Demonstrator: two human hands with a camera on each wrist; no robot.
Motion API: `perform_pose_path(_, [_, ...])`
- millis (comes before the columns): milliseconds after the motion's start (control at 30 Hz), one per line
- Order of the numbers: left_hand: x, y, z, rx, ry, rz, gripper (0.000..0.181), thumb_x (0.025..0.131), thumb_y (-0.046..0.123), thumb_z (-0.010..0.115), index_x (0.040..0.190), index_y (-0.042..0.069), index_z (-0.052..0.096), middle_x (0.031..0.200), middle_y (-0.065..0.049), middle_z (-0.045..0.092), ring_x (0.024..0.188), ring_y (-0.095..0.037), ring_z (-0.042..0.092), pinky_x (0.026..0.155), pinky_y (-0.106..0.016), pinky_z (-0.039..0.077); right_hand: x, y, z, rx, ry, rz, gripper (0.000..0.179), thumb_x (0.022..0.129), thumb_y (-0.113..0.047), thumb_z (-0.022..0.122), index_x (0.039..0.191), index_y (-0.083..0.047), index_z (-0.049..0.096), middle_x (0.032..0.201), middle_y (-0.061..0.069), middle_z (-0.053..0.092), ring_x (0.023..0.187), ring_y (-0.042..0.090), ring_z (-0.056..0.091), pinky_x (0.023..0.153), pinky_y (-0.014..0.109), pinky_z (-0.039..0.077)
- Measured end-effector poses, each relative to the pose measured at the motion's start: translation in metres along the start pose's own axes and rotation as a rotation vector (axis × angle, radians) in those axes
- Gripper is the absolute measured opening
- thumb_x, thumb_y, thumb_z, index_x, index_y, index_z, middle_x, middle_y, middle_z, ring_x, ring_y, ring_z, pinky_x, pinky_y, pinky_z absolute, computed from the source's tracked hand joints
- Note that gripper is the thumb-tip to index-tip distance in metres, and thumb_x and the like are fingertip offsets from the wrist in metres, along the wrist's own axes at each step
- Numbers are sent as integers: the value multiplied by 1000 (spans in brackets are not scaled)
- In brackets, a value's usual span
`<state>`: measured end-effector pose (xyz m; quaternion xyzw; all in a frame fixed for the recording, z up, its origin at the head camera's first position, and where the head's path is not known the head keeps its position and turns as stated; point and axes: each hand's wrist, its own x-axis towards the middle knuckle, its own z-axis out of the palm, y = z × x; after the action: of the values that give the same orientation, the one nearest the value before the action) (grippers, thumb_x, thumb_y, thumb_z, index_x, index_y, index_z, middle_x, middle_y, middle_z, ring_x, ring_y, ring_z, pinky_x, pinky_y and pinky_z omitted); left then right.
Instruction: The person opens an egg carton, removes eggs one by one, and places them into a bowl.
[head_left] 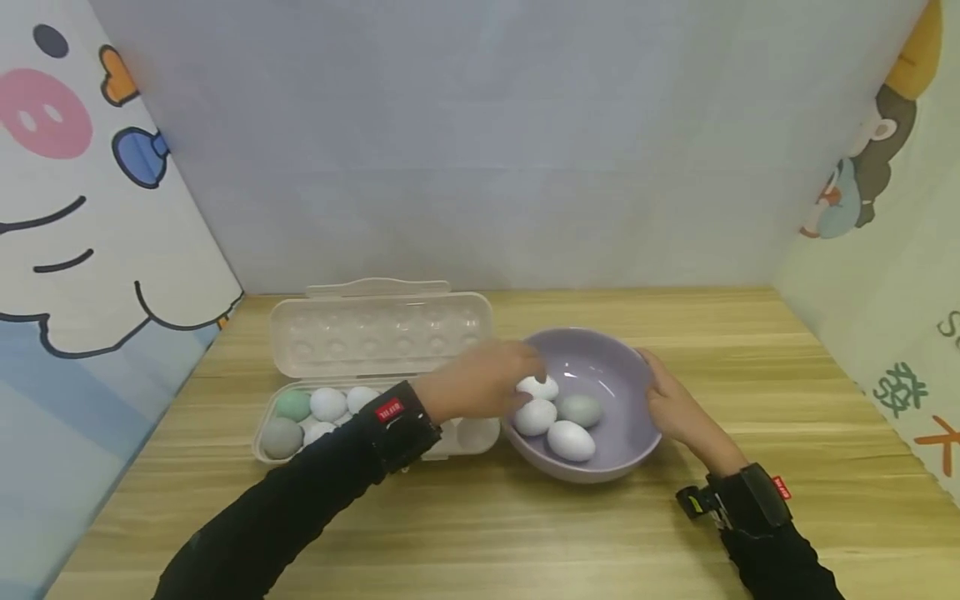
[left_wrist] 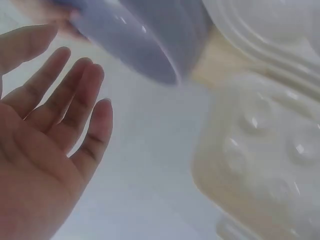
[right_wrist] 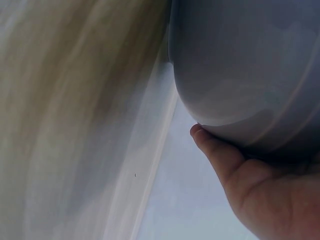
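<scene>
Left hand [head_left: 483,379], fingers extended and empty, at purple bowl [head_left: 626,408]'s ten o'clock beside white eggs [head_left: 536,417]; right hand [head_left: 671,407] grips rim at three o'clock.

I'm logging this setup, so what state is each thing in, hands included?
Egg carton: open, base partly hidden
Carton lid: swung back
Eggs in the carton: sitting in the base
Purple bowl: holding at least four eggs
Eggs in the bowl: grouped toward its left
Left hand: empty, by the bowl's left side
Right hand: gripping the bowl's right side
</scene>
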<state>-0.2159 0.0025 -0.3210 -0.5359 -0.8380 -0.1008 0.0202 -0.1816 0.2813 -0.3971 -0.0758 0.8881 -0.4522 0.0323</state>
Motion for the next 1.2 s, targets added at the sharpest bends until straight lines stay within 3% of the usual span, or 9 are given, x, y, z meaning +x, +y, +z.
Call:
perform_pose_path(167, [-29,-21,-10,23,3,-74,18,79,13,62,96,10,60,87,-2,55,80,-17,52,71,-32,46,1,-2,-1,-3,-10,-2,58,83,6,21,139,-2,10,139,31,18,122,50,25,91,61,31])
perform_pose_path(300, [-51,-37,-7,39,-88,-197,17,78,16,64,95,11,60,88,-1,56,81,-18,52,72,-33,46,-1,-3,-2,-1,-12,9,59,83,6,22,140,-3,9,139,31,18,121,50,26,90,60,34])
perform_pose_path(433, [-71,-53,0,43,-174,-309,24,72,3,63,95,9,61,91,-5,57,84,-22,53,74,-35,47,-1,-3,-2,9,-9,17,58,85,5,22,140,-5,9,139,31,18,120,51,27,88,60,36])
perform_pose_path(600, [-88,-68,6,-89,-263,-393,40,65,-7,57,102,8,61,105,-7,58,95,-22,52,82,-36,45,0,-2,-1,-12,-5,-3,57,84,6,23,139,-2,11,138,32,18,121,51,25,91,61,32])
perform_pose_path(733, [-94,-72,7,-172,-320,-434,44,64,-8,58,105,8,61,111,-8,57,104,-24,50,90,-39,41,1,-1,-1,-27,-2,-10,57,84,6,23,139,-2,11,138,33,18,121,51,25,92,62,31])
perform_pose_path(833, [-96,-72,9,-143,-313,-418,43,63,-9,59,102,8,62,106,-7,58,104,-25,51,91,-40,40,2,-1,-2,-15,-3,-11,58,84,6,23,139,-3,11,139,32,18,120,51,26,89,61,35])
perform_pose_path(1000, [-99,-72,12,-53,-238,-337,34,64,-9,60,92,10,62,91,-3,57,89,-22,54,83,-38,45,2,-1,-2,-3,1,-25,58,83,7,23,139,-2,12,138,32,19,119,51,28,88,60,36])
perform_pose_path(1200, [-96,-70,3,-5,-204,-344,29,64,1,66,91,11,60,89,-2,54,80,-18,52,72,-34,46,1,0,-1,3,-2,-6,58,83,6,23,139,-3,12,139,32,19,120,51,27,89,60,35])
